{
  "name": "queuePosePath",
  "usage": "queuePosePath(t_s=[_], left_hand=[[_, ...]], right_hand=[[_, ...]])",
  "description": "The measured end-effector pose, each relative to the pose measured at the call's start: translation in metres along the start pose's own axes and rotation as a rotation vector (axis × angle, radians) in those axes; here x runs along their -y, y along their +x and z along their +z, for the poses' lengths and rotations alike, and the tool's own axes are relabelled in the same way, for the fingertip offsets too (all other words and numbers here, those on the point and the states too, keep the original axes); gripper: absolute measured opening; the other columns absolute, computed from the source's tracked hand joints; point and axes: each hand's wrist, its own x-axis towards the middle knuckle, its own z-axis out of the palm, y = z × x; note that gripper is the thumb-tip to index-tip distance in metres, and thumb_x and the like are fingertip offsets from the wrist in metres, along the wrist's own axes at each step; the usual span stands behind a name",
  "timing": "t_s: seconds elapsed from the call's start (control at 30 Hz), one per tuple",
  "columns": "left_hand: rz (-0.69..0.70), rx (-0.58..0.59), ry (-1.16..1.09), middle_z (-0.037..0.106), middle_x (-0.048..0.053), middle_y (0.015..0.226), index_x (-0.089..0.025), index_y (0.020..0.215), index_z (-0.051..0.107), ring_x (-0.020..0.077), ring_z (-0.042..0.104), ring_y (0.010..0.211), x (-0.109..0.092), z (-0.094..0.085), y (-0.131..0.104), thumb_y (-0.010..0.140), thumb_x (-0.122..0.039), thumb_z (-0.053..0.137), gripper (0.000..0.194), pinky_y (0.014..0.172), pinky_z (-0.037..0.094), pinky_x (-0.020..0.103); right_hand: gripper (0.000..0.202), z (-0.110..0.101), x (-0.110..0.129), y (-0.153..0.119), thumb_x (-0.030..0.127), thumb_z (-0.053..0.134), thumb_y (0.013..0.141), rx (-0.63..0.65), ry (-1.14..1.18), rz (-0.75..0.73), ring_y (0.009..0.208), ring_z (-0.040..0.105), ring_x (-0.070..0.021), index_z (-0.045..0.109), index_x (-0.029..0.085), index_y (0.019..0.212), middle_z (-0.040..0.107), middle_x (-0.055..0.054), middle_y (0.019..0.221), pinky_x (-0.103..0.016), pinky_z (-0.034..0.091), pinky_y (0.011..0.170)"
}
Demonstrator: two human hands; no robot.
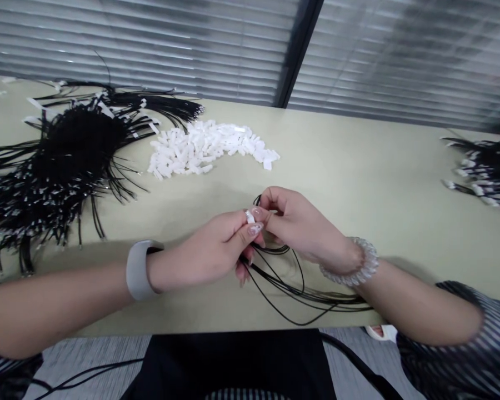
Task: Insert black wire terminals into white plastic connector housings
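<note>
My left hand (216, 247) is closed, with a small white plastic connector housing (250, 217) pinched between its thumb and index finger. Several thin black cables (312, 297) pass under its lower fingers and trail off to the right, beneath my right forearm. My right hand (302, 225) is closed too and meets the left at the connector. Its thumb and index finger pinch a black cable end (257, 200), of which only a small loop shows above the fingertips. Where cable and connector meet is hidden by the fingers.
A heap of white connector housings (208, 145) lies behind my hands. To the left is a large pile of black cables (75, 150); more cables with white ends (489, 172) lie at the far right. Window blinds (150, 44) rise behind the table (358, 166).
</note>
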Motion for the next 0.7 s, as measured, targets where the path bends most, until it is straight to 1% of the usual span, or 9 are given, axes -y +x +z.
queuePosePath(t_s=[0.13, 0.2, 0.27, 0.33, 0.4, 0.5, 0.57, 0.63, 0.7], left_hand=[[0.003, 0.001, 0.003, 0.046, -0.004, 0.064, -0.017, 0.078, 0.042, 0.0049, 0.052, 0.046, 0.001, 0.001, -0.001, 0.088, -0.043, 0.031, 0.031, 0.046, 0.047, 0.018], [-0.004, -0.021, 0.004, 0.047, -0.004, 0.064, -0.016, 0.079, 0.043, 0.0057, 0.053, 0.047, 0.001, 0.001, -0.001, 0.088, -0.044, 0.031, 0.031, 0.046, 0.047, 0.018], [-0.023, -0.038, 0.001, 0.047, -0.004, 0.064, -0.016, 0.079, 0.043, 0.0066, 0.055, 0.048, 0.001, 0.002, -0.002, 0.087, -0.045, 0.032, 0.032, 0.045, 0.047, 0.019], [-0.039, -0.04, 0.01, 0.047, -0.004, 0.063, -0.016, 0.079, 0.043, 0.0069, 0.056, 0.048, 0.001, 0.003, -0.003, 0.087, -0.045, 0.033, 0.031, 0.045, 0.047, 0.018], [-0.032, -0.044, 0.033, 0.047, -0.004, 0.063, -0.016, 0.078, 0.043, 0.0065, 0.056, 0.049, 0.0, 0.004, -0.003, 0.088, -0.044, 0.032, 0.031, 0.045, 0.047, 0.018], [-0.008, -0.035, 0.067, 0.048, -0.004, 0.064, -0.016, 0.077, 0.044, 0.0054, 0.054, 0.049, 0.0, 0.004, -0.004, 0.088, -0.042, 0.032, 0.031, 0.046, 0.046, 0.017], [0.01, -0.016, 0.068, 0.048, -0.004, 0.064, -0.015, 0.076, 0.043, 0.0046, 0.053, 0.049, 0.0, 0.003, -0.003, 0.089, -0.04, 0.032, 0.03, 0.046, 0.046, 0.016], [0.025, 0.005, 0.079, 0.047, -0.004, 0.064, -0.015, 0.076, 0.043, 0.0039, 0.052, 0.049, -0.001, 0.002, -0.004, 0.089, -0.038, 0.032, 0.029, 0.046, 0.045, 0.015], [0.043, 0.021, 0.118, 0.047, -0.004, 0.064, -0.015, 0.074, 0.042, 0.0037, 0.052, 0.049, -0.001, 0.002, -0.004, 0.089, -0.036, 0.032, 0.029, 0.046, 0.045, 0.015]], right_hand=[[0.029, -0.006, 0.002, -0.001, 0.042, 0.051, 0.078, -0.015, -0.028, -0.056, 0.058, 0.049, -0.0066, 0.039, 0.016, 0.076, 0.054, 0.001, 0.064, -0.018, 0.037, 0.05], [0.027, -0.012, 0.005, -0.003, 0.043, 0.052, 0.078, -0.014, -0.105, -0.076, 0.056, 0.047, -0.0058, 0.044, 0.016, 0.078, 0.055, 0.001, 0.065, -0.018, 0.036, 0.049], [0.026, -0.019, 0.009, -0.008, 0.043, 0.051, 0.079, -0.04, -0.28, -0.109, 0.051, 0.041, -0.0046, 0.052, 0.017, 0.078, 0.053, 0.002, 0.059, -0.018, 0.032, 0.046], [0.026, -0.024, 0.014, -0.014, 0.041, 0.05, 0.08, -0.098, -0.484, -0.197, 0.047, 0.037, -0.004, 0.056, 0.017, 0.072, 0.049, 0.003, 0.054, -0.019, 0.029, 0.045], [0.024, -0.028, 0.02, -0.02, 0.036, 0.051, 0.08, -0.193, -0.622, -0.343, 0.05, 0.039, -0.0048, 0.056, 0.017, 0.067, 0.05, 0.002, 0.056, -0.021, 0.031, 0.049], [0.02, -0.03, 0.028, -0.02, 0.032, 0.051, 0.081, -0.3, -0.626, -0.531, 0.069, 0.05, -0.0088, 0.057, 0.015, 0.071, 0.058, -0.003, 0.073, -0.023, 0.038, 0.064], [0.021, -0.033, 0.032, -0.014, 0.031, 0.049, 0.082, -0.225, -0.608, -0.535, 0.074, 0.052, -0.0097, 0.06, 0.015, 0.075, 0.059, -0.003, 0.078, -0.024, 0.038, 0.069], [0.027, -0.04, 0.032, -0.004, 0.034, 0.046, 0.084, -0.017, -0.605, -0.43, 0.063, 0.049, -0.007, 0.062, 0.015, 0.071, 0.059, -0.001, 0.069, -0.022, 0.037, 0.061], [0.034, -0.048, 0.029, 0.006, 0.04, 0.043, 0.084, 0.249, -0.55, -0.285, 0.053, 0.045, -0.0045, 0.062, 0.016, 0.068, 0.056, 0.001, 0.061, -0.02, 0.034, 0.053]])
